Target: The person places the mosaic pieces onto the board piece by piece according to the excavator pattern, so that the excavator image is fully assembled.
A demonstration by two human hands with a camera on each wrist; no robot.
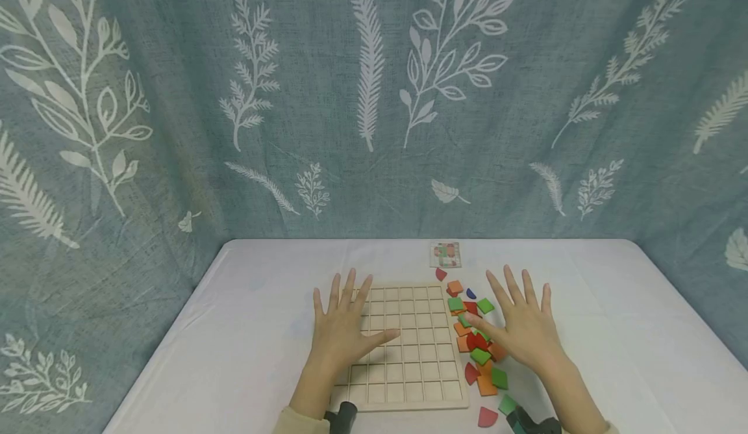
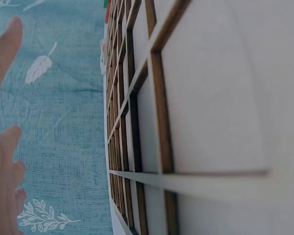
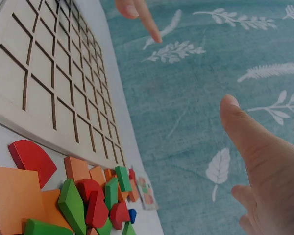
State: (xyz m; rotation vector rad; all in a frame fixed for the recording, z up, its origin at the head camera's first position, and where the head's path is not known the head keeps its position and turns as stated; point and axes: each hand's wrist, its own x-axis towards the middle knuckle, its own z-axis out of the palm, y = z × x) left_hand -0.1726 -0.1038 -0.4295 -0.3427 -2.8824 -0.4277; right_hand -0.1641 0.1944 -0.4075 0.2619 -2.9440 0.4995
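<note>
A pale wooden grid board (image 1: 411,356) with raised square compartments lies on the table. My left hand (image 1: 341,330) hovers over its left part, fingers spread and holding nothing. To the right, my right hand (image 1: 526,330) is spread too, its thumb overlapping a pile of coloured wooden pieces in the head view. Among these are an orange square (image 3: 12,196), a red quarter-circle (image 3: 32,159) and a green diamond (image 3: 72,205). In the right wrist view the right thumb (image 3: 255,137) points away from the pile, with nothing in its grasp.
The table (image 1: 234,330) has a white cover. A small patterned card (image 1: 445,255) lies behind the pile, near the far edge. A small blue piece (image 1: 471,293) sits at the pile's back. Behind the table hangs a teal curtain (image 1: 327,96) with white leaf prints.
</note>
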